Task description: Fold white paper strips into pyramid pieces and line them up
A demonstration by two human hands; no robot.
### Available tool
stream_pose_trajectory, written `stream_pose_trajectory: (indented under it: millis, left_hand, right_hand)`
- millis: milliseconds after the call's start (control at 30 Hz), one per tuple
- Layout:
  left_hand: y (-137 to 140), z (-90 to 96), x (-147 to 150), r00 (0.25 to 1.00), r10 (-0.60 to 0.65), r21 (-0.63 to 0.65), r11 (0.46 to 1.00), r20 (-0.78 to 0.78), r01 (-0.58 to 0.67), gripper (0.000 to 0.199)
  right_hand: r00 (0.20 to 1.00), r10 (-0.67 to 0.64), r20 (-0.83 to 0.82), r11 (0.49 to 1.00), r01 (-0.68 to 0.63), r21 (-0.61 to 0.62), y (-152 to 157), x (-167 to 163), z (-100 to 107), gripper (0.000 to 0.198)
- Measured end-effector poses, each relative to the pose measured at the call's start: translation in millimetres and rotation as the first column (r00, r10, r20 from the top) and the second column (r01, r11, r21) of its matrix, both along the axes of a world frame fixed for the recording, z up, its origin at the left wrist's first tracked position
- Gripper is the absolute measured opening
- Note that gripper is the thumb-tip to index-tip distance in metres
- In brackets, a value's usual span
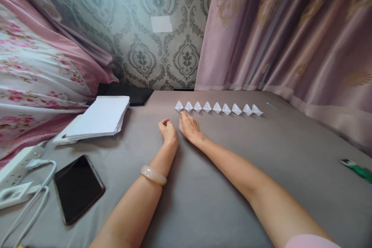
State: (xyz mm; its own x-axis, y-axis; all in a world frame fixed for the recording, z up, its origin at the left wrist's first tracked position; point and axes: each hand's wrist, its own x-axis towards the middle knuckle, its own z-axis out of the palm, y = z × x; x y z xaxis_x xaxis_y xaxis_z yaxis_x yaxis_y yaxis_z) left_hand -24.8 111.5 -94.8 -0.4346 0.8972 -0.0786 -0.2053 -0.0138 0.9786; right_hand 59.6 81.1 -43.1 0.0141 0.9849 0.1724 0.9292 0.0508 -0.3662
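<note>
Several small folded white paper boats (217, 108) stand in a line across the far part of the grey cloth surface. My right hand (188, 126) lies just in front of the left end of the line. Its fingers stretch forward, and the fingertips reach the base of the leftmost paper boat (179, 106); whether they press on it I cannot tell. Beside it, a little to the left, my left hand (167, 131) is loosely curled, with no object showing in it. A pale bangle (154, 175) circles the left forearm.
On the left, a stack of white paper (100, 116) rests partly on a white power strip. Nearer lie a dark phone (78, 188) and another power strip (21, 162) with white cables. A green-handled tool (359, 170) lies far right. Curtains (279, 31) and a patterned wall (130, 19) border the surface.
</note>
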Motion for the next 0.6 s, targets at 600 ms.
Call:
stream_pose_trajectory:
  millis: [600]
  left_hand:
    - [-15,3.6,-5,0.979,-0.085,0.035,0.995,-0.186,0.093,0.015]
  right_hand:
    - [0.955,0.286,0.082,0.958,-0.284,-0.026,-132,50,-11,0.031]
